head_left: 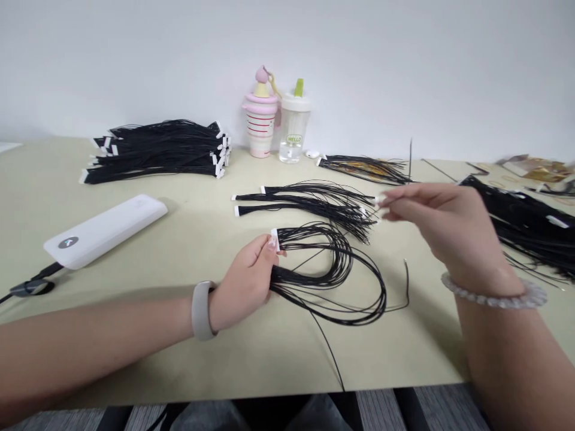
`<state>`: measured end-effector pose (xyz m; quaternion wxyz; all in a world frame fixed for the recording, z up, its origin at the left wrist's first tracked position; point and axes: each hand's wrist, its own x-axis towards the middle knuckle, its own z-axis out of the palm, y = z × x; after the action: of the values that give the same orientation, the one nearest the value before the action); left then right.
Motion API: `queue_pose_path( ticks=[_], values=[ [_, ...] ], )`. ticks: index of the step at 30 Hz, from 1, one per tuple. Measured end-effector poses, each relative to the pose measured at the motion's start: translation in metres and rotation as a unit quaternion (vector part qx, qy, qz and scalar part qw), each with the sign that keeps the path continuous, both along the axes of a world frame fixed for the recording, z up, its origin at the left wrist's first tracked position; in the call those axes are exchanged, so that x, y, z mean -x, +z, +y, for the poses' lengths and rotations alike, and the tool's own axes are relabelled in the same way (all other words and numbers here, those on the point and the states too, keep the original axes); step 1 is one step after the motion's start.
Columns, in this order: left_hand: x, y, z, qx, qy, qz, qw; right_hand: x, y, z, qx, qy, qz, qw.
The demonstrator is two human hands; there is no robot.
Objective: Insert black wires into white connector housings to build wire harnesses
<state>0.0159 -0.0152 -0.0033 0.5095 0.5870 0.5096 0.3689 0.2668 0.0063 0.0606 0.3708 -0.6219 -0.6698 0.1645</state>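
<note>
The left hand (245,281) is closed on a looped bundle of thin black wires (341,281). Thumb and fingers pinch it just behind its small white plastic connector (275,238), and the loop sags onto the pale green table (135,347) to the right of that hand. The right hand (442,224) hovers well apart, further out and to the right. Its fingertips are drawn together near the white-tipped ends of two flat black wire bundles (309,203), which lie just beyond the left hand. The right hand is blurred, so I cannot tell whether it grips anything.

The looped bundle looks very light and limp. Its strands would likely splay, spring open and snag on each other. The firm connector, or the gathered stretch right behind it, seems the surest place to hold. The fine strands look easy to kink if pulled.

A single loose black wire (406,281) lies between the two hands, close to the loop, where it could tangle. A dark heap of more wires (525,224) sits just right of the right hand. Far beyond the left hand lies a big stack of black wire bundles (157,149), and a white oblong power bank (105,230) lies to its left. Beyond both hands, by the wall, stand a pink striped cup-shaped bottle (260,117) and a clear bottle with a green spout (294,129). A small black-and-yellow wire bundle (363,167) lies beside them.
</note>
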Motion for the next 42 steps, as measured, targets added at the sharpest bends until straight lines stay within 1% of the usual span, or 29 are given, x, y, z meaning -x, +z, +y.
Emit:
queue_pose_path(
  ticks=[1, 2, 3, 4, 5, 6, 7, 8, 10, 12, 13, 14, 16, 19, 24, 29, 34, 42],
  values=[
    [0.0, 0.0, 0.0, 0.001, -0.001, 0.002, 1.0, -0.002, 0.0, 0.003, -0.028, -0.009, 0.1, 0.995],
    [0.0, 0.001, 0.0, 0.001, -0.003, 0.001, 1.0, -0.003, 0.001, 0.005, -0.055, 0.0, 0.203, 0.978],
    [0.0, 0.001, -0.001, 0.001, -0.008, -0.001, 1.0, -0.003, 0.001, 0.007, -0.077, 0.013, 0.294, 0.953],
    [0.0, 0.001, -0.001, 0.0, -0.015, -0.006, 1.0, -0.002, 0.001, 0.008, -0.089, 0.02, 0.362, 0.928],
    [0.0, 0.0, -0.001, 0.001, -0.024, -0.014, 1.0, 0.0, 0.002, 0.008, -0.091, 0.017, 0.402, 0.911],
    [0.001, 0.0, -0.001, 0.001, -0.034, -0.021, 0.999, 0.003, 0.003, 0.007, -0.09, 0.009, 0.417, 0.904],
    [0.001, -0.001, -0.001, -0.004, -0.041, -0.024, 0.999, 0.006, 0.003, 0.005, -0.086, 0.003, 0.413, 0.907],
    [0.001, -0.001, -0.001, -0.011, -0.045, -0.025, 0.999, 0.01, 0.002, 0.003, -0.078, 0.006, 0.393, 0.916],
    [0.001, -0.002, -0.001, -0.024, -0.048, -0.025, 0.998, 0.022, -0.003, -0.004, -0.06, 0.038, 0.317, 0.946],
    [0.002, -0.003, -0.001, -0.033, -0.052, -0.018, 0.998, 0.038, -0.011, -0.012, -0.04, 0.081, 0.193, 0.977],
    [0.002, -0.003, -0.001, -0.035, -0.055, -0.015, 0.998, 0.046, -0.015, -0.016, -0.033, 0.109, 0.126, 0.985],
    [0.002, -0.002, -0.001, -0.038, -0.057, -0.012, 0.998, 0.054, -0.02, -0.019, -0.032, 0.132, 0.068, 0.988],
    [0.002, -0.002, -0.001, -0.042, -0.061, -0.007, 0.997, 0.067, -0.028, -0.023, -0.056, 0.165, -0.024, 0.984],
    [0.002, -0.002, -0.001, -0.044, -0.061, -0.009, 0.997, 0.075, -0.034, -0.024, -0.098, 0.179, -0.104, 0.973],
    [0.002, -0.002, -0.001, -0.047, -0.061, -0.015, 0.997, 0.071, -0.033, -0.022, -0.096, 0.169, -0.152, 0.969],
    [0.001, -0.001, -0.001, -0.052, -0.051, -0.015, 0.997, 0.072, -0.033, -0.023, -0.091, 0.17, -0.173, 0.966],
    [0.001, -0.002, -0.001, -0.049, -0.062, -0.014, 0.997, 0.074, -0.034, -0.024, -0.082, 0.16, -0.187, 0.966],
    [0.001, -0.002, -0.001, -0.047, -0.062, -0.009, 0.997, 0.072, -0.033, -0.024, -0.067, 0.172, -0.227, 0.956]
  ],
)
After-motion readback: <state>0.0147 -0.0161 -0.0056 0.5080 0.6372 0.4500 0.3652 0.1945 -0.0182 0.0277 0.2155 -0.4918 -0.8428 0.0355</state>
